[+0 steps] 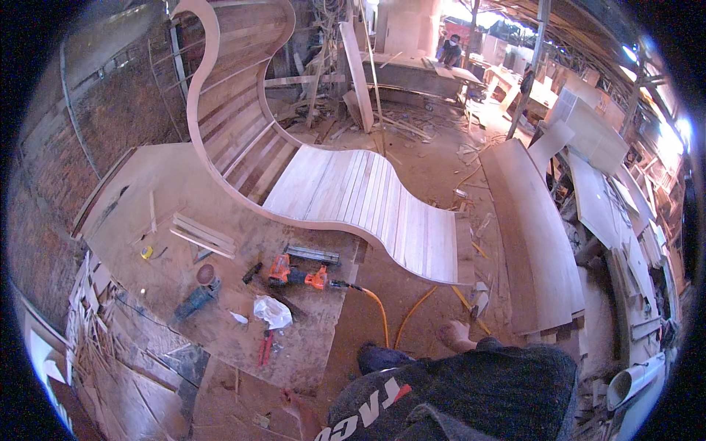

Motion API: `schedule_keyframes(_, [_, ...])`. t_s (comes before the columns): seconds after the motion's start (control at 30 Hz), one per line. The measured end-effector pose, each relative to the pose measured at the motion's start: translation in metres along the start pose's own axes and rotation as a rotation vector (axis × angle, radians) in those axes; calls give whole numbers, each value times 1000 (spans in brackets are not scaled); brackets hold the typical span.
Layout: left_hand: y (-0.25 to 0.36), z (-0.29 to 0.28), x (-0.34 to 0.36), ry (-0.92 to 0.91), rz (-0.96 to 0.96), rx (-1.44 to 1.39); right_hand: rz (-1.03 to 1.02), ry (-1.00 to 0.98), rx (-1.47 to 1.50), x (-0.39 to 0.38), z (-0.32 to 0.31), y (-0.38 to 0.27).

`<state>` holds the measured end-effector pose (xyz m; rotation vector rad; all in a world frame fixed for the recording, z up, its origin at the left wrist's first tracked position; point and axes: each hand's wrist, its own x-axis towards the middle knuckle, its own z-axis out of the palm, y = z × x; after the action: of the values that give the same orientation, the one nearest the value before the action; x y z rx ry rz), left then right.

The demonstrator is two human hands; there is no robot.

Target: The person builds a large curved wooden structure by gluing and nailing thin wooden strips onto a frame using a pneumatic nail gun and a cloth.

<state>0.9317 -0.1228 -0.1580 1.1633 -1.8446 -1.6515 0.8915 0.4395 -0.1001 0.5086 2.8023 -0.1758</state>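
My left hand (296,406) is low beside my dark shirt, fingers loosely apart, with no tool visible in it. What looks like my right hand (456,336) shows past the shirt's edge above the floor, fingers spread, near an orange air hose (384,317); it is small and partly hidden. Ahead stands a large wavy wooden frame (360,189) covered with pale slats. On a plywood sheet (312,345) lie an orange nail gun (296,275) joined to the hose, a blue power tool (195,301) with a round disc, a white plastic bag (273,312) and a red-handled tool (265,348).
Wood strips (204,237) and a yellow tape measure (146,252) lie at the left. A curved wooden panel (531,235) and leaning boards line the right side. Offcuts (84,294) are heaped at far left. Another person (448,51) is at a far bench.
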Motion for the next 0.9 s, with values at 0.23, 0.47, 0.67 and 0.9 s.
schedule_keyframes(0.23, [-19, -20, 16, -45, 88, 107, 193, -169, 137, -62, 31, 45])
schedule_keyframes(0.47, [-1, -9, 7, -120, 88, 92, 215, -205, 77, -55, 41, 47])
schedule_keyframes(0.67, [21, -19, -5, -67, -12, 88, 174, -256, -9, -79, 14, 21])
schedule_keyframes(0.9, [27, -36, 1, -109, -75, 38, 232, -297, 107, -114, 17, 36])
